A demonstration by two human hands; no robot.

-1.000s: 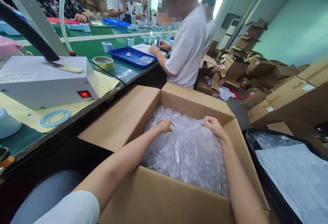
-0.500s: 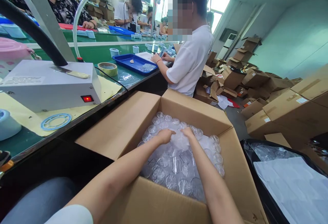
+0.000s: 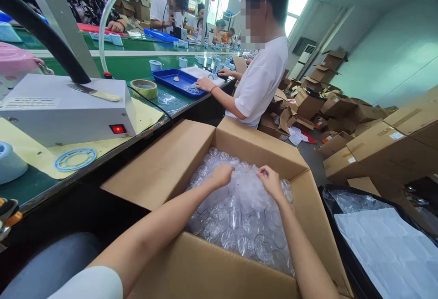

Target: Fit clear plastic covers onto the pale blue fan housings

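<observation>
An open cardboard box point(image 3: 164, 162) in front of me holds many clear, round-ended plastic pieces point(image 3: 228, 240) packed in rows. Over them lies a crumpled, translucent plastic bag point(image 3: 249, 187). My left hand point(image 3: 222, 176) is closed at the bag's left edge, fingers pinched on it. On the other side, my right hand point(image 3: 269, 180) pinches the bag's right edge between thumb and fingers. The film is bunched up between both hands.
Left of the box, a bench carries a grey device point(image 3: 68, 112) with a lit red switch, a tape roll point(image 3: 143, 89) and a blue ring point(image 3: 75, 159). A co-worker point(image 3: 263, 80) reaches to a blue tray point(image 3: 171, 78). Right stands a black-lined container point(image 3: 328, 198) with white sheets point(image 3: 386, 239).
My hands have moved apart, the right one shifting right, and the plastic film between them is more spread and raised. The co-worker's hand has moved onto the blue tray.
</observation>
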